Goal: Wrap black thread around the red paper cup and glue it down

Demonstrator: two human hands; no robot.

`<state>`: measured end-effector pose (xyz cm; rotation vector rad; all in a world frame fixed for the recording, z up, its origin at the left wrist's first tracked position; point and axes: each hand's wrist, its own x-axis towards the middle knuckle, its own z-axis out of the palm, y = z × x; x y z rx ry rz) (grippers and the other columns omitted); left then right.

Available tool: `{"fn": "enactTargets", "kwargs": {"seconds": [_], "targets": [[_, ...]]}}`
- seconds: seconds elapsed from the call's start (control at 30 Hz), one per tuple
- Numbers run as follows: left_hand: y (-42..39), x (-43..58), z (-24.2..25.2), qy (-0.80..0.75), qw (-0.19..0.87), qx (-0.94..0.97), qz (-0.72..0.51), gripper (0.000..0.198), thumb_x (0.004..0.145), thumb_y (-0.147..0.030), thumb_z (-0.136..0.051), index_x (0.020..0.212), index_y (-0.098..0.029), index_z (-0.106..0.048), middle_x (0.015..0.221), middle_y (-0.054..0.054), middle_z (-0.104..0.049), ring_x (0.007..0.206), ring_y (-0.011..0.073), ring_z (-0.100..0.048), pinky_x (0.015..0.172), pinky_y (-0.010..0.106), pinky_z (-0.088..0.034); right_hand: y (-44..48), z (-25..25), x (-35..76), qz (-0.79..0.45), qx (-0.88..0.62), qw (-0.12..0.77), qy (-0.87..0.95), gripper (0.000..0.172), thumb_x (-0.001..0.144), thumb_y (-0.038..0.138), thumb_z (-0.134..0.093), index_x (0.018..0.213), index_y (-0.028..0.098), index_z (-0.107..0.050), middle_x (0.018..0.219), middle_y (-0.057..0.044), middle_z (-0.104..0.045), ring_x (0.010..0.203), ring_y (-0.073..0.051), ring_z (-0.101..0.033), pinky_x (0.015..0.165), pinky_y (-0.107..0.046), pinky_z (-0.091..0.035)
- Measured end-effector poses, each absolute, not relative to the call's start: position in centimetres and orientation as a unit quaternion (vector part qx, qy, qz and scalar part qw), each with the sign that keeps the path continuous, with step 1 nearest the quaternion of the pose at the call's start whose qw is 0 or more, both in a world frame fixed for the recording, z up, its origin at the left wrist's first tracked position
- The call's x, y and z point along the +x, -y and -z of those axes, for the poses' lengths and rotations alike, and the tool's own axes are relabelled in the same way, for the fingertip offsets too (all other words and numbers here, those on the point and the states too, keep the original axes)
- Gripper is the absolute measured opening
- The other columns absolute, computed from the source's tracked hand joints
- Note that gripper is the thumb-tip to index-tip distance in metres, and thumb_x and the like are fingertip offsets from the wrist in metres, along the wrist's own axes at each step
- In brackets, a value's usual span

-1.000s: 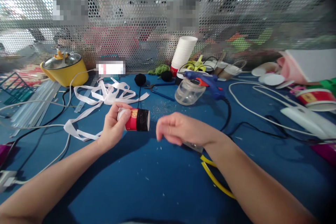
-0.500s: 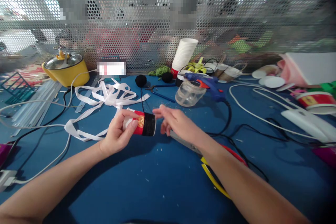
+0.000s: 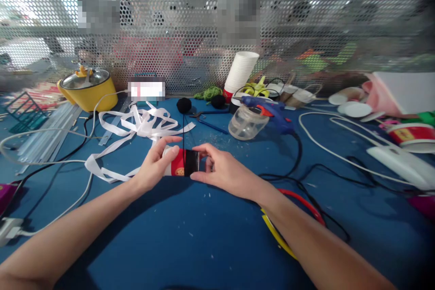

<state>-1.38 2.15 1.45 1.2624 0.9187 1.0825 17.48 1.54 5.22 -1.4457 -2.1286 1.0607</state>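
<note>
A red and white paper cup [image 3: 177, 167] lies sideways between my hands, above the blue table. My left hand [image 3: 157, 163] grips its white end, thumb on top. Black yarn is wound in a band [image 3: 192, 162] round the cup's other end. My right hand [image 3: 217, 165] has its thumb and fingertips closed on that wound end. From the cup a strand of yarn runs up to a black yarn ball [image 3: 184, 105] farther back. White ribbon [image 3: 146, 122] lies in loose loops to the left of the ball.
A blue glue gun [image 3: 267, 108] rests on a clear plastic jar [image 3: 247, 123]. Behind stand stacked white cups [image 3: 242, 72]. At left are a yellow pot [image 3: 90, 93] and clear glue sticks [image 3: 50, 133]. Cables cross both sides; scissors [image 3: 282, 235] lie partly under my right forearm.
My right hand, apart from the cup before, has come in and taken hold of its yarn-wound end. The cup has turned, and the yarn strand now crosses its red part.
</note>
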Motion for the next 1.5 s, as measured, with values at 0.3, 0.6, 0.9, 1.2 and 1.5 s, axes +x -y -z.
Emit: {"fn": "enactTargets", "kwargs": {"seconds": [0.3, 0.6, 0.9, 1.2, 1.5], "targets": [[-1.4, -0.8, -1.3, -0.350, 0.583, 0.616, -0.397, 0.030, 0.082, -0.040, -0.054, 0.098, -0.015, -0.060, 0.065, -0.001, -0.054, 0.053, 0.0075, -0.047, 0.050, 0.018, -0.043, -2.0, -5.1, 17.4, -0.479, -0.495, 0.233, 0.686, 0.061, 0.087, 0.059, -0.030, 0.107, 0.011, -0.062, 0.047, 0.006, -0.036, 0.045, -0.010, -0.037, 0.050, -0.025, -0.032], [-1.1, -0.4, -0.5, -0.399, 0.576, 0.620, -0.354, 0.029, 0.082, -0.043, -0.052, 0.080, -0.014, -0.053, 0.060, -0.003, -0.051, 0.050, 0.0076, -0.048, 0.047, 0.018, -0.041, -3.3, -5.4, 16.1, -0.474, -0.469, 0.279, 0.691, 0.044, 0.089, 0.050, -0.035, 0.103, 0.017, -0.062, 0.077, -0.005, -0.064, 0.045, -0.008, -0.037, 0.044, -0.024, -0.030], [-1.6, -1.0, 0.0, -0.441, 0.516, 0.614, -0.403, 0.025, 0.082, -0.039, -0.052, 0.078, -0.015, -0.051, 0.053, -0.004, -0.050, 0.045, 0.0075, -0.049, 0.043, 0.016, -0.041, -2.5, -11.8, 22.6, -0.054, -0.622, 0.400, 0.671, 0.021, 0.082, 0.035, -0.052, 0.073, 0.018, -0.061, 0.058, -0.001, -0.059, 0.045, -0.010, -0.045, 0.048, -0.025, -0.036], [-1.7, -1.0, 0.1, -0.445, 0.492, 0.641, -0.387, 0.022, 0.081, -0.036, -0.053, 0.078, -0.015, -0.052, 0.053, -0.004, -0.052, 0.044, 0.0082, -0.051, 0.042, 0.016, -0.042, -5.6, -10.9, 27.9, -0.254, -0.750, 0.354, 0.497, 0.031, 0.078, 0.037, -0.061, 0.057, 0.014, -0.055, 0.052, -0.007, -0.058, 0.049, -0.014, -0.054, 0.055, -0.032, -0.044], [-1.8, -1.2, 0.4, -0.443, 0.487, 0.651, -0.377, 0.021, 0.084, -0.037, -0.049, 0.081, -0.016, -0.051, 0.056, -0.003, -0.053, 0.047, 0.0091, -0.053, 0.045, 0.018, -0.043, -5.5, -9.3, 26.9, -0.356, -0.669, 0.472, 0.450, 0.016, 0.081, 0.018, -0.055, 0.066, 0.015, -0.055, 0.059, -0.003, -0.059, 0.046, -0.007, -0.052, 0.045, -0.019, -0.043]]}}
